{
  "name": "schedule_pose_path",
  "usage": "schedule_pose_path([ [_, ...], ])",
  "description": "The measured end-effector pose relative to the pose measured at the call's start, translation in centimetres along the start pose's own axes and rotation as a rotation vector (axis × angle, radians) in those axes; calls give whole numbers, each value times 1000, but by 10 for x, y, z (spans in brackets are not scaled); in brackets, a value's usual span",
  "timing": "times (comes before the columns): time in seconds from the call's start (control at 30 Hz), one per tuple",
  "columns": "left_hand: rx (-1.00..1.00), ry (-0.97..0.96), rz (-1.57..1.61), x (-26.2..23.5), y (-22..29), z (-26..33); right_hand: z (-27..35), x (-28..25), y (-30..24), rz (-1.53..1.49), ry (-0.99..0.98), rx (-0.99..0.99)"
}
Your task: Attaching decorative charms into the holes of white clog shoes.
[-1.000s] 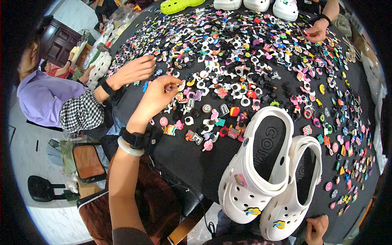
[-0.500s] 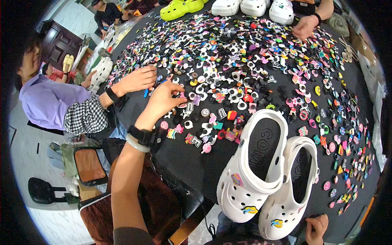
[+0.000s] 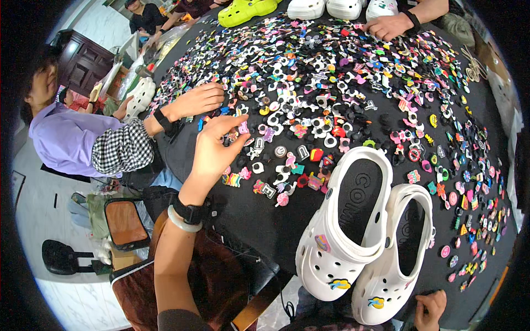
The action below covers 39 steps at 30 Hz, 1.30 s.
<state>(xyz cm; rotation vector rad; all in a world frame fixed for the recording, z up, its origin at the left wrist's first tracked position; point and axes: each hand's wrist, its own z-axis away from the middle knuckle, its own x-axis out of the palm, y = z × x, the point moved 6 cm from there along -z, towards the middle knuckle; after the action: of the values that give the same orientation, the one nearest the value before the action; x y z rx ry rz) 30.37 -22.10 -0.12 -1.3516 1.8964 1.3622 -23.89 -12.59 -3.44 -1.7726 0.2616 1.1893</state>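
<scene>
My left hand (image 3: 216,151), with a dark watch and pale bangle at the wrist, pinches a small pink-purple shoe charm (image 3: 243,127) between thumb and forefinger. It is raised over the near-left edge of a wide spread of charms (image 3: 301,131). A pair of white clogs lies before me: the left clog (image 3: 314,270) overlaps the right clog (image 3: 364,289). Each has a yellow-and-blue charm (image 3: 339,284) near the toe, and a pink charm (image 3: 322,243) sits higher on the left one. Beside the right clog, my right hand (image 3: 430,310) rests with fingers curled, nothing visible in them.
On my left, a person in a purple top stretches a hand (image 3: 196,102) over the charms and has a white clog (image 3: 141,98) in the other. Another person's hand (image 3: 388,27) touches charms at the far side, near white clogs (image 3: 306,9) and a lime-green clog (image 3: 245,12).
My left hand has lifted slightly, bringing the pinched charm into clearer view. The neighbour's hand has reached further right. The far person's hand has moved left and lower onto the charms.
</scene>
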Motion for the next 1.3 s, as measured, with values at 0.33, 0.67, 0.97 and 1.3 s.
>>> schedule_pose_path([
  [0.33, 55, 69, 4, -18, 20, 21, 2, 0, -2, 19, 7, -6],
  [0.67, -236, -14, 248, -2, -20, 61, 21, 7, 12, 149, 62, 93],
  [0.97, -228, -10, 524, 20, 18, 102, 18, 11, 12, 107, 106, 66],
  [1.3, -364, 47, 1006, 15, 91, 134, 20, 11, 10, 106, 162, 47],
])
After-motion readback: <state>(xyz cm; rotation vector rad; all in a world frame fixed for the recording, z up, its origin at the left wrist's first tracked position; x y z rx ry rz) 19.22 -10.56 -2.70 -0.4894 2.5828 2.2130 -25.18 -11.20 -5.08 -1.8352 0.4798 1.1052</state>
